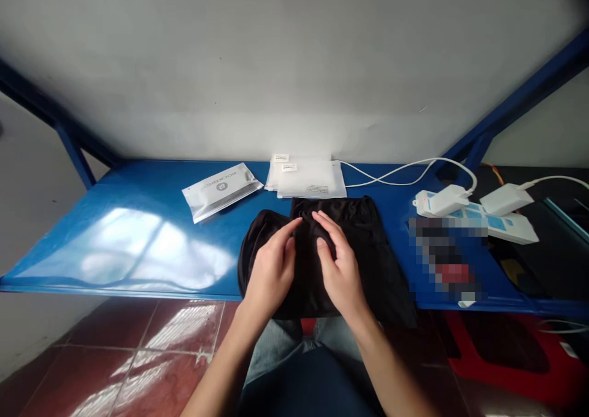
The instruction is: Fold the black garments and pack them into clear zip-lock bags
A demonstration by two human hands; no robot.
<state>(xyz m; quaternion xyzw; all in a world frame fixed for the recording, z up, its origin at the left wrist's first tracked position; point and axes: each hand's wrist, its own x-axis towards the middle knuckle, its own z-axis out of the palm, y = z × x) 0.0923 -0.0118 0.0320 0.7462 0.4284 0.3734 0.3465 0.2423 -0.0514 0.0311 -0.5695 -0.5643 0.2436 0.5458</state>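
Note:
Black stretchy cloth (384, 263) lies spread on the blue table, its near side hanging over the front edge. A gathered hem runs along its far edge. Left of it is a rounded, folded bunch of black fabric (260, 230); whether it is part of the same piece I cannot tell. My left hand (272, 263) rests over the black cloth, thumb and index finger curled at a fold. Opposite, my right hand (339, 267) has a fold of the cloth between thumb and fingers. The fingertips of both hands point toward each other.
A silver-white printed pouch (223, 191) and overlapping frosted zip bags (310, 181) with labels lie toward the wall. At right are a white power strip (506, 224), plugged-in chargers (506, 199), white cables and a pixelated item (444, 257). Blue frame bars flank the table.

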